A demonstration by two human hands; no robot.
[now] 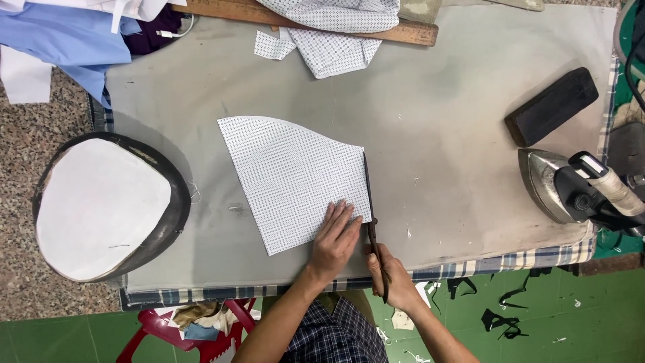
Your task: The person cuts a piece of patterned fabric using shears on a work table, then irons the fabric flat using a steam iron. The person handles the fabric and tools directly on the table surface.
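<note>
Near the surface's (470, 101) front edge, our left hand (334, 242) pressed flat, fingers spread, on the thin, limp patterned fabric piece (292, 178); our right hand (393, 275) gripped scissors (373, 222) along its right edge.

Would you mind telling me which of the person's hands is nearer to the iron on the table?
Right. The right hand holds the scissors at the patterned fabric piece's right edge, on the side toward the iron. The left hand lies flat on the fabric, farther away.
</note>
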